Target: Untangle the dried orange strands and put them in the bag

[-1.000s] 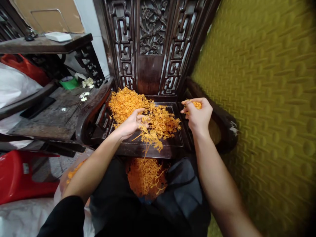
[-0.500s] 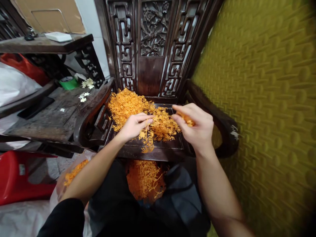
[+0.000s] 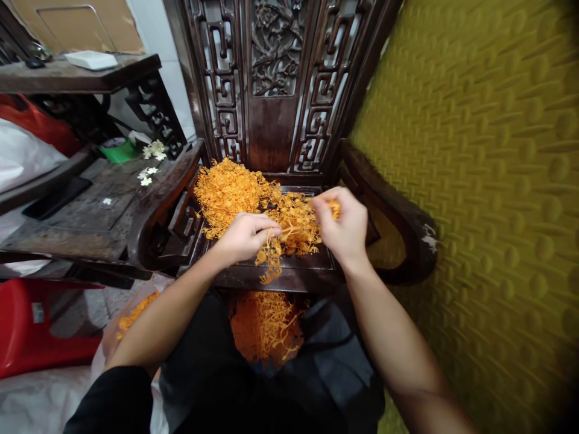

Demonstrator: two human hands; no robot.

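Note:
A heap of tangled orange plastic pieces [image 3: 228, 193], thin and stem-like with curly ends, covers much of the dark carved wooden chair's seat [image 3: 294, 277]. My left hand [image 3: 246, 237] is closed, pinching one of these orange pieces [image 3: 270, 265], which dangles below the fingertips over the front of the seat. On the right of the heap, my right hand [image 3: 344, 223] is closed around more orange pieces [image 3: 335, 208], partly hidden by the fingers. A thin orange strand stretches from the left fingertips toward the right hand.
More orange pieces [image 3: 271, 328] lie in a container between my knees, and others [image 3: 136, 314] in a clear bag at left. A second wooden chair [image 3: 99, 211] holds green tape [image 3: 118, 150] and small white pieces [image 3: 154, 149]. A red stool [image 3: 27, 325] stands at left; a yellow textured surface [image 3: 488, 181] rises at right.
My right hand has moved left and come nearer to my left hand, with its orange pieces still in it. My left hand has barely moved. The view has shifted slightly.

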